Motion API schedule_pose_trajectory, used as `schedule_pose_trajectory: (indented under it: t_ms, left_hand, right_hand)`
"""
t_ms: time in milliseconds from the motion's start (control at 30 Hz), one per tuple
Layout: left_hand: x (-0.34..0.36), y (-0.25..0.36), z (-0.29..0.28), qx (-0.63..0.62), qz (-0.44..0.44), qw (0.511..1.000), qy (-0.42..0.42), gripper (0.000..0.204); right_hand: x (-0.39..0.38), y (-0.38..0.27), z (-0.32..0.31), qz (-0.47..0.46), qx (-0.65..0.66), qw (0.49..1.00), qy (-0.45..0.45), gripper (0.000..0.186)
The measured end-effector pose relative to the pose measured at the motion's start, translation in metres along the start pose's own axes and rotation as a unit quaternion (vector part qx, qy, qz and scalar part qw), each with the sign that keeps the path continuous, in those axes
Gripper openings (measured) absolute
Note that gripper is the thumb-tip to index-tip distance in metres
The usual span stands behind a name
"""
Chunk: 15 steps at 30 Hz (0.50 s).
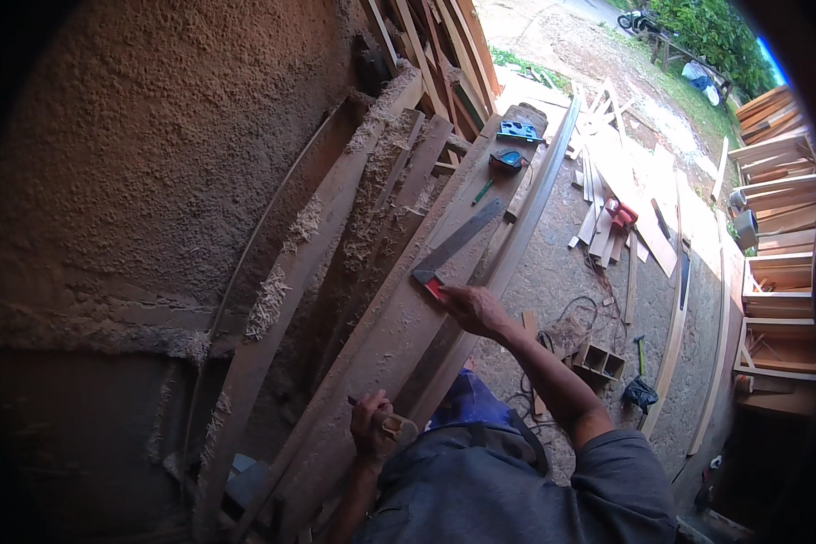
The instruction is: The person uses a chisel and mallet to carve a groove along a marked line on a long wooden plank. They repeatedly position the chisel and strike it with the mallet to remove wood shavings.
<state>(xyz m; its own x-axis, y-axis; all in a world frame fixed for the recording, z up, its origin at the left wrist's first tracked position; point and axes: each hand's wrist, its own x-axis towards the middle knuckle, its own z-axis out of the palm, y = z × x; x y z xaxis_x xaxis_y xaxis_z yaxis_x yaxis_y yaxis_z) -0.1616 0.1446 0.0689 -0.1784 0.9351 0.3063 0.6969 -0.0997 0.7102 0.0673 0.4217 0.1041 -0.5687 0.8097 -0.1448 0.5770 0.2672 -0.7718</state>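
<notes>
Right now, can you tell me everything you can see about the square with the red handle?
The square has a long, straight, flat grey blade that looks like metal, joined at an angle to a short handle showing bright red. It lies on a wide wooden plank, the blade slanting toward the picture's upper right, its far end near a green pencil. The right hand holds the handle; its fingers hide part of it.

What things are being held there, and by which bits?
The right grip holds the square by its red end. The left grip holds a brown-handled tool around its handle; its kind is unclear.
</notes>
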Motion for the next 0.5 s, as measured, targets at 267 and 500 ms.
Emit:
schedule_pose_trajectory:
  t_ms: [267,500]
  left_hand:
    - [0.044,0.032,-0.015,-0.073,-0.200,0.971,0.107,0.044]
    - [0.096,0.054,-0.018,-0.264,-0.177,0.945,0.076,0.059]
  right_hand:
    - [0.168,0.154,-0.076,0.044,-0.252,0.954,0.158,0.050]
    - [0.191,0.165,-0.082,-0.026,-0.376,0.921,0.101,0.020]
